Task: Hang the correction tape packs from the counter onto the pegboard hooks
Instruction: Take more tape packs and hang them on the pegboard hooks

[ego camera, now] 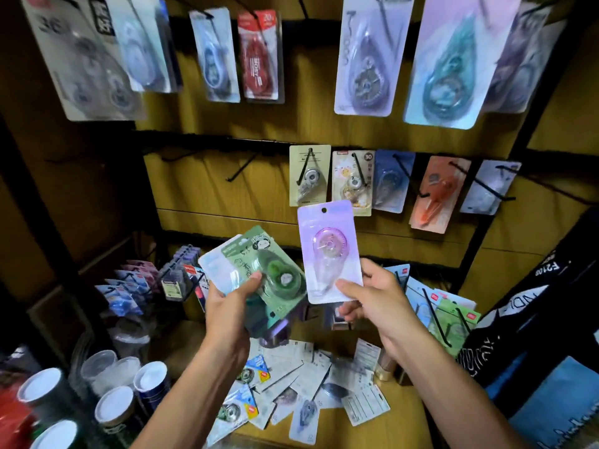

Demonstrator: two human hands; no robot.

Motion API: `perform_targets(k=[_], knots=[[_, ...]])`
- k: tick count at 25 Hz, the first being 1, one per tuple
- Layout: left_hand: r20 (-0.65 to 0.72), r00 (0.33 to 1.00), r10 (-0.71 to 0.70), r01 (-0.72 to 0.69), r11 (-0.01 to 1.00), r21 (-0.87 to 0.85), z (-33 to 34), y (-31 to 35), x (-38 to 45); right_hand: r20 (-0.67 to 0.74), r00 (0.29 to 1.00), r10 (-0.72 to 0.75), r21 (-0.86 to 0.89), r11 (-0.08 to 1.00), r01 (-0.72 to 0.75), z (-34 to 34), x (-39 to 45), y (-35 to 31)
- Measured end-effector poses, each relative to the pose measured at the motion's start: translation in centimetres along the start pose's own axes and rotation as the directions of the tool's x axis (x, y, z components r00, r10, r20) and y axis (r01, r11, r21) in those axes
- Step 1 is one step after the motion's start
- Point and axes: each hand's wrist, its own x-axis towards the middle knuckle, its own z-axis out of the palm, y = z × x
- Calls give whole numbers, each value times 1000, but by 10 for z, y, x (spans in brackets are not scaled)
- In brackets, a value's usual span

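Observation:
My right hand (372, 298) pinches a lilac correction tape pack (329, 251) by its lower edge and holds it upright, its hang hole at the top, just below the middle row of hooks. My left hand (228, 306) grips a small stack of packs with a green pack (275, 268) on top and a pale blue one (215, 265) behind. More packs (291, 384) lie scattered on the wooden counter (405, 426) below my hands. An empty black hook (240, 171) sticks out of the pegboard left of the hung packs.
Hung packs fill the top row (259, 56) and the right of the middle row (351, 183). Low racks of packs stand at left (129, 286) and right (440, 315). Lidded cups (113, 406) crowd the lower left; a dark bag (531, 303) stands at right.

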Motion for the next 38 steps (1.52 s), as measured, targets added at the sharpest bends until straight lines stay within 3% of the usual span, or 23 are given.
perform_targets(k=[10,19,30,34,38], knots=[[35,998,-43,42,999,28,35,-15,-33,-114,985,128,183,977,-106,-44,-28,1],[113,987,-116,107,990,89,97,-34,-53,-284,958,38,195,981,19,-106,-41,-5],[88,986,-142,134,987,86,93,-27,-54,-243,970,13,181,983,32,-83,-45,-4],[98,984,-151,143,986,84,89,-24,-51,-306,952,-14,199,977,79,-82,-48,-5],[98,986,-135,127,988,87,94,-26,-52,-443,894,63,267,962,65,-95,-51,-1]])
